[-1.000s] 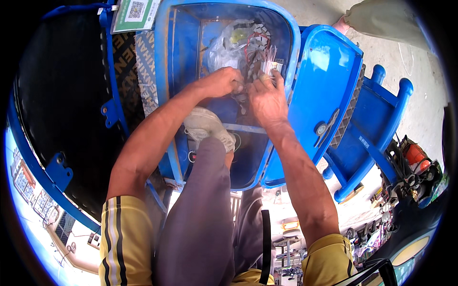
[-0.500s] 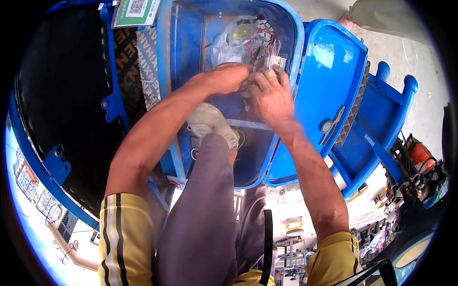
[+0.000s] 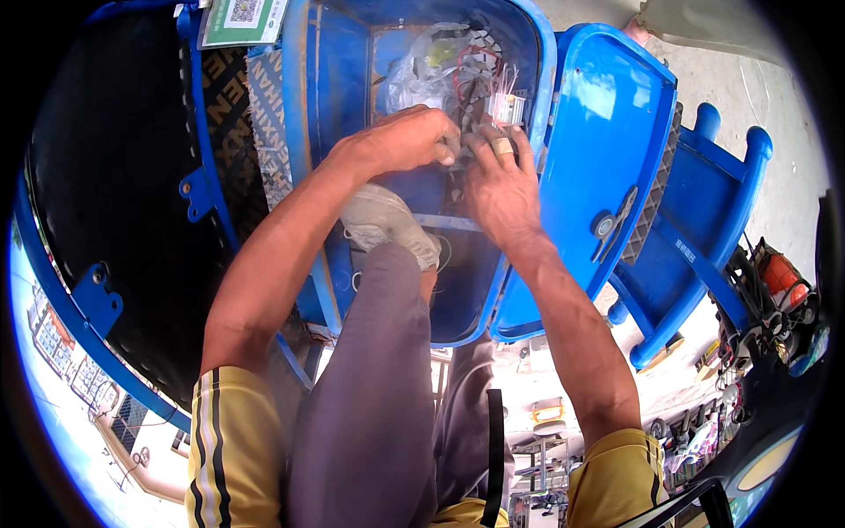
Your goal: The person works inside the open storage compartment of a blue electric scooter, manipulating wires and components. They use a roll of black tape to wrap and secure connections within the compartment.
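Observation:
Inside a blue compartment box [image 3: 299, 114], my left hand [image 3: 414, 136] is closed in a pinch at the wiring; what it holds is too small to make out. Just right of it, my right hand [image 3: 500, 185] has bent fingers closed down on the wiring, their grip partly hidden. Beyond my fingertips are a pale terminal block [image 3: 506, 109] with a bunch of thin wires, red wires [image 3: 465, 66], several grey connectors [image 3: 482, 42] and a clear plastic bag [image 3: 407, 79]. My shoe [image 3: 378, 220] rests in the box below my hands, with my knee raised between my forearms.
A blue door [image 3: 598, 114] with a lock hangs open at right, beside a blue tubular frame [image 3: 682, 229]. A black padded panel [image 3: 106, 176] and green sign card [image 3: 242, 16] are at left. Another person's sleeve [image 3: 704, 22] shows top right. Tools and clutter [image 3: 779, 282] lie lower right.
My left hand moved right and then back left and up, its fingertips now more visible. My right hand shifted slightly right. The box and door appear a little higher in view.

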`<action>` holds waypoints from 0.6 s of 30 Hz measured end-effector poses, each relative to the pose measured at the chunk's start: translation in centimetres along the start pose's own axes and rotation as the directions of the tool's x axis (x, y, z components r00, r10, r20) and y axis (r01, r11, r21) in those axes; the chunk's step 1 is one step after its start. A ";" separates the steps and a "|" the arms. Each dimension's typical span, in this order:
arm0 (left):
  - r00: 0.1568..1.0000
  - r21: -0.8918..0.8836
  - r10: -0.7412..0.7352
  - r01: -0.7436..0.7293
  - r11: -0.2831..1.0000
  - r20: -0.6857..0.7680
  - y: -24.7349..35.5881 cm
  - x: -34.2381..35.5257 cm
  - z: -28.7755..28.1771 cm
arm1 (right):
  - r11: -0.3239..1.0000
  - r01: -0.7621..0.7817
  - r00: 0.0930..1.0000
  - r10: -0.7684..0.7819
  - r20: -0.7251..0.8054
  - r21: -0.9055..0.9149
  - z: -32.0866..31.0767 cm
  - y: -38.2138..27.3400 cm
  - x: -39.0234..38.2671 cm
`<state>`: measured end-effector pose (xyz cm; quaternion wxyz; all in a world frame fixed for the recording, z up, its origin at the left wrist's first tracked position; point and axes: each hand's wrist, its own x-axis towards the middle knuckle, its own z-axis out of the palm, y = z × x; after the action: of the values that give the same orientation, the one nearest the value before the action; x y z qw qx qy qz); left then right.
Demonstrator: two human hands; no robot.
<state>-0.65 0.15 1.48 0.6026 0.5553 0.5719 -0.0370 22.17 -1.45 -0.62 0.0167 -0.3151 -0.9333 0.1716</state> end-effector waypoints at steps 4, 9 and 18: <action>0.999 0.120 0.049 -0.046 0.992 -0.022 -0.8 0.5 1.9 | 0.998 -0.005 0.999 0.009 -0.051 0.070 -0.1 -0.1 0.1; 0.985 -0.007 0.038 -0.037 0.999 0.167 -0.6 1.5 1.2 | 0.994 -0.011 0.997 0.020 -0.081 0.112 0.0 0.2 -0.1; 0.988 -0.118 0.087 -0.073 0.990 0.124 -2.9 2.9 2.2 | 0.997 -0.075 0.997 0.076 -0.022 0.035 -0.1 -0.6 0.2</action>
<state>-0.18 -0.83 -3.00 0.6698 0.5393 0.5101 -0.0162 21.69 -1.80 -0.37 0.0264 -0.3516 -0.9174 0.1844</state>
